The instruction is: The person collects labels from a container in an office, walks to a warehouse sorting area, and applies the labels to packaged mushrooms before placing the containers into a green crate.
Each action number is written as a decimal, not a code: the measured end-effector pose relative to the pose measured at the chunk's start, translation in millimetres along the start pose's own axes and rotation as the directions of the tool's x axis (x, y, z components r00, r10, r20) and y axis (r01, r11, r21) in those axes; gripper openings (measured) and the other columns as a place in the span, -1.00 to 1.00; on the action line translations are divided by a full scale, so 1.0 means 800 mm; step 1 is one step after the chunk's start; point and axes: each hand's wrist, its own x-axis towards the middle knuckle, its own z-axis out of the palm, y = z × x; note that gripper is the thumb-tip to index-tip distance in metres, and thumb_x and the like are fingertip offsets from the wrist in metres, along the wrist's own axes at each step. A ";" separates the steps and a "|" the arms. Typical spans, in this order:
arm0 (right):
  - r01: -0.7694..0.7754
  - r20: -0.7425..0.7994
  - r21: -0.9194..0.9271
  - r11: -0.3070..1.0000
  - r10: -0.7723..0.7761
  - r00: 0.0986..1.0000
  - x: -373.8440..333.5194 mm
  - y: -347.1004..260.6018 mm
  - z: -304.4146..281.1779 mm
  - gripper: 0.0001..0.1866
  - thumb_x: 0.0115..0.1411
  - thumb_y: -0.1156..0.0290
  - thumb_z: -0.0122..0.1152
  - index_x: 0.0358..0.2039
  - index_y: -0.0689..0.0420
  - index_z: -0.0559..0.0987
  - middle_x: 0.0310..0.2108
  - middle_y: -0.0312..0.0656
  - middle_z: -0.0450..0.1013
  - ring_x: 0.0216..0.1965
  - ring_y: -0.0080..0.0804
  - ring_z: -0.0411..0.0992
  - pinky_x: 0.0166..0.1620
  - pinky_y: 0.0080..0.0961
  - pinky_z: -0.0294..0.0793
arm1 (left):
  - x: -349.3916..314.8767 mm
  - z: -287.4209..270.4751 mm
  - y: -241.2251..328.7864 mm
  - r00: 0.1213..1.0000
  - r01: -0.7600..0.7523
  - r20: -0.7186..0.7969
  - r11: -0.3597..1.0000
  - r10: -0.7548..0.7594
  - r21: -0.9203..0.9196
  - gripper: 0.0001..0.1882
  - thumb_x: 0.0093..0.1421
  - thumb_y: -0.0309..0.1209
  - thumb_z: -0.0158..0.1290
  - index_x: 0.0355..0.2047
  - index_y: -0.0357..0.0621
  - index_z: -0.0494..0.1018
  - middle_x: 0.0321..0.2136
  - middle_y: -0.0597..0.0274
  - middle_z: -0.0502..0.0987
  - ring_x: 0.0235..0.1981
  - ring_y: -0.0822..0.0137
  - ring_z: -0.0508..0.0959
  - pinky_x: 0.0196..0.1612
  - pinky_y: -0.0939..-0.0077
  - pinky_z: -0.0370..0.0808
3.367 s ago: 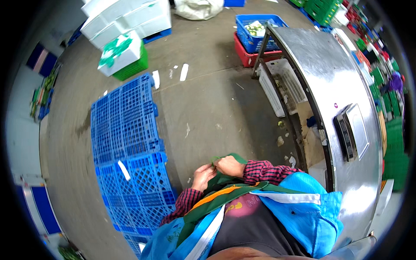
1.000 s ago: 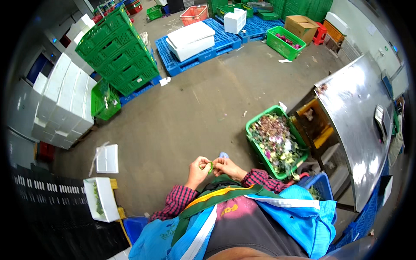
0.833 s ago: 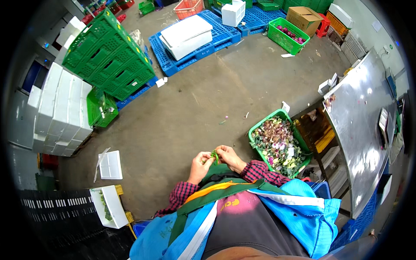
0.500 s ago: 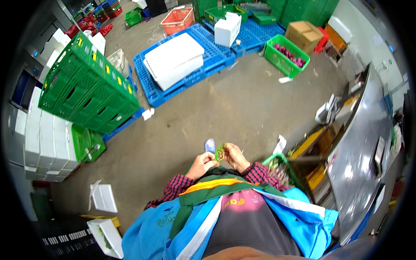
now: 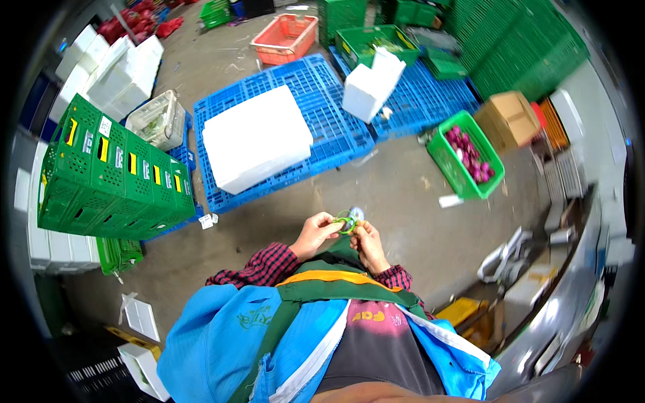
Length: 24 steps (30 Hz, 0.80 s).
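In front of my waist, both hands hold a thin bright green loop (image 5: 346, 222), like a band or a strip bent into a ring; its exact kind is too small to make out. My left hand (image 5: 314, 236) pinches its left side between thumb and fingers. The fingers of my right hand (image 5: 369, 247) are closed on its right side, close to the left fingertips. Beyond the loop, the tip of a pale shoe (image 5: 357, 213) shows against the floor.
Ahead lies a blue pallet (image 5: 336, 127) bearing a white foam box (image 5: 259, 134). A green crate (image 5: 451, 166) of purple onion-like vegetables stands ahead right, beside a cardboard box (image 5: 508, 119). Stacked green crates (image 5: 111, 178) rise at left. A metal-topped table (image 5: 571, 275) is at right.
The pallets and the onion crate appear nearer, and the table sits farther right and lower. Both hands have stayed on the green loop, which now looks rounder; my right hand is slightly lower.
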 end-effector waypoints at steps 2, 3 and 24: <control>-0.032 0.101 -0.111 0.993 0.044 0.994 0.078 -0.067 0.019 -0.93 0.17 0.51 0.00 -0.32 0.15 0.44 -0.54 -0.29 0.41 -0.68 -0.63 0.24 -0.61 -0.68 0.24 | 0.056 0.009 0.054 0.993 -0.020 -0.117 0.994 0.007 -0.105 -0.88 0.16 -0.46 0.14 -0.38 -0.11 0.39 -0.42 0.37 0.47 -0.36 0.53 0.49 -0.25 0.58 0.48; -0.046 0.152 -0.164 0.985 0.071 0.986 0.115 -0.098 0.036 -0.92 0.17 0.50 0.01 -0.31 0.16 0.44 -0.54 -0.29 0.41 -0.67 -0.62 0.25 -0.60 -0.67 0.24 | 0.082 0.009 0.083 0.984 -0.034 -0.178 0.987 0.006 -0.154 -0.88 0.16 -0.47 0.14 -0.37 -0.10 0.39 -0.43 0.37 0.46 -0.36 0.52 0.49 -0.25 0.58 0.48; -0.588 0.226 0.274 0.761 0.544 0.808 0.755 -0.478 0.395 -0.89 0.26 0.38 0.10 -0.32 0.15 0.45 -0.37 -0.22 0.45 -0.32 -0.40 0.43 -0.17 -0.44 0.48 | 0.575 -0.141 0.602 0.938 -0.124 -0.340 0.851 -0.067 -0.510 -0.86 0.24 -0.45 0.04 -0.22 -0.03 0.32 -0.49 0.37 0.45 -0.56 0.67 0.32 -0.60 0.85 0.17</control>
